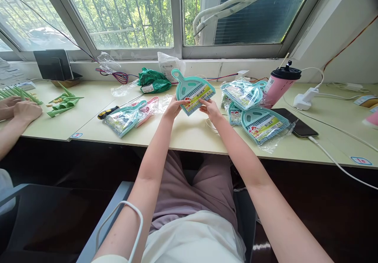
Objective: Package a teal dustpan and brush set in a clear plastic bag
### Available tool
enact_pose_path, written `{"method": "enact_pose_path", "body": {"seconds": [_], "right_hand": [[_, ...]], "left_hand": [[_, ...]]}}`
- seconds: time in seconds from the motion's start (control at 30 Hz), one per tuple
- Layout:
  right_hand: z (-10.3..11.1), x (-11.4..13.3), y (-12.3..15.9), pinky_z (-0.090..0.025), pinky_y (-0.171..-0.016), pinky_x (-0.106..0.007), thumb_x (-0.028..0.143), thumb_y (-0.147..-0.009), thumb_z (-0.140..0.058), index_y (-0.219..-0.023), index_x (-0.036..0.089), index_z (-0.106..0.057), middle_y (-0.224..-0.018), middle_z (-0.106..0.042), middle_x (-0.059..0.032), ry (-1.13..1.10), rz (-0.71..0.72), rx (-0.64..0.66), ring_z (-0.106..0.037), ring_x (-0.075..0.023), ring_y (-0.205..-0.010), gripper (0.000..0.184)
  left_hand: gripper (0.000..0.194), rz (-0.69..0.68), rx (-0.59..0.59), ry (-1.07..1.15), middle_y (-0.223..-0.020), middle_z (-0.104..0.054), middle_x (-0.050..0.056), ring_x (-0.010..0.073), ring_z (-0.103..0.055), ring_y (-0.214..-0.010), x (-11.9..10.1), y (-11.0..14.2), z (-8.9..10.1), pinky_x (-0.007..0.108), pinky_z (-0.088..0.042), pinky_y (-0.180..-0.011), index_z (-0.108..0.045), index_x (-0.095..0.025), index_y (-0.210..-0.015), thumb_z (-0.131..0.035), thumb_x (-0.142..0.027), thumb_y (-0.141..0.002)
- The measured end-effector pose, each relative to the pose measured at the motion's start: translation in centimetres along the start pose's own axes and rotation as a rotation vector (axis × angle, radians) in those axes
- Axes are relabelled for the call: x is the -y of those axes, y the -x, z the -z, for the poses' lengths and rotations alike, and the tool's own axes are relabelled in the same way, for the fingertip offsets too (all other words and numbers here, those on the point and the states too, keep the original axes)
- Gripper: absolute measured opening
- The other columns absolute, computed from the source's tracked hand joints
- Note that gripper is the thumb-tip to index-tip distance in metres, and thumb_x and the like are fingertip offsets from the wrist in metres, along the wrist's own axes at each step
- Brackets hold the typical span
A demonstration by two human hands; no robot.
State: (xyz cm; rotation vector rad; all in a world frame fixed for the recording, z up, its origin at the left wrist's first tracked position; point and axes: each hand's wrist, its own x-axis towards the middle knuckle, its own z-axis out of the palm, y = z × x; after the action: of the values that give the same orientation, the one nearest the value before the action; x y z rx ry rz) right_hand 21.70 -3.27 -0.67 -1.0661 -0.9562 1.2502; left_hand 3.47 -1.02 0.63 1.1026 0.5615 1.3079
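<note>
I hold a small teal dustpan (190,89) with a colourful label above the pale desk (189,135), handle pointing up and away. My left hand (173,107) grips its lower left edge and my right hand (211,108) grips its lower right edge. A pile of bagged teal dustpan sets (251,105) lies to the right of my right hand. More bagged sets, teal and pink (130,115), lie to the left of my left hand.
A pink tumbler (280,84) stands at the right, with a black phone (297,123) and white cables beside it. A green bag (153,81) lies near the window. Another person's hands (17,109) rest at the far left beside green pieces (63,102). A black stand (54,64) sits at the back left.
</note>
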Motion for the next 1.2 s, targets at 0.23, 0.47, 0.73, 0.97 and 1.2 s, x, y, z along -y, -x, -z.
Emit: {"method": "enact_pose_path", "body": {"seconds": [0.23,0.47,0.73,0.97,1.2], "right_hand": [[0.1,0.0,0.0,-0.057,-0.078,-0.028,0.033,-0.071,-0.088,-0.089,0.023,-0.064,-0.089,-0.075,-0.0011,-0.047,0.029,-0.005,-0.067,-0.0127,-0.072,0.032],[0.2,0.7,0.3,-0.053,-0.068,-0.025,0.028,-0.066,-0.089,-0.08,0.022,-0.064,-0.08,-0.074,0.0013,-0.118,0.054,-0.043,-0.064,-0.0111,-0.066,0.029],[1.2,1.2,-0.3,-0.051,-0.063,-0.019,0.023,-0.079,-0.078,-0.084,0.023,-0.063,-0.082,-0.074,0.0037,-0.172,0.057,-0.171,-0.064,-0.0085,-0.066,0.016],[2.4,1.6,-0.9,-0.053,-0.055,-0.019,0.016,-0.084,-0.074,-0.086,0.022,-0.065,-0.082,-0.076,-0.0004,-0.15,-0.032,-0.218,-0.067,-0.0102,-0.065,0.011],[2.9,2.3,-0.6,-0.042,-0.044,-0.014,0.008,-0.086,-0.072,-0.081,0.017,-0.066,-0.07,-0.073,0.0001,-0.085,-0.164,-0.178,-0.065,-0.0078,-0.058,0.012]], "left_hand": [[0.069,0.027,-0.002,0.007,-0.105,-0.077,0.008,0.0288,-0.072,-0.113,0.2,-0.3,0.3,0.046,-0.051,-0.109,-0.063,-0.021,-0.125,-0.086,-0.003,-0.062],[0.028,0.003,-0.145,-0.137,-0.113,-0.075,0.01,0.0269,-0.069,-0.119,-0.4,-1.0,0.3,0.043,-0.053,-0.107,-0.066,-0.019,-0.114,-0.055,-0.041,-0.102],[0.037,0.066,-0.49,-1.431,-0.147,-0.059,0.013,0.0296,-0.046,-0.146,0.2,0.0,1.0,0.048,-0.034,-0.122,-0.067,-0.021,-0.123,-0.056,-0.008,-0.09],[0.054,0.257,-0.037,-1.607,-0.16,-0.048,0.015,0.0315,-0.042,-0.15,1.1,0.3,0.9,0.047,-0.027,-0.125,-0.057,-0.021,-0.141,-0.067,-0.037,-0.091],[0.052,0.126,-0.244,-1.771,-0.145,-0.06,0.014,0.0268,-0.052,-0.14,0.8,0.2,1.6,0.044,-0.025,-0.126,-0.064,-0.021,-0.133,-0.051,-0.001,-0.087]]}}
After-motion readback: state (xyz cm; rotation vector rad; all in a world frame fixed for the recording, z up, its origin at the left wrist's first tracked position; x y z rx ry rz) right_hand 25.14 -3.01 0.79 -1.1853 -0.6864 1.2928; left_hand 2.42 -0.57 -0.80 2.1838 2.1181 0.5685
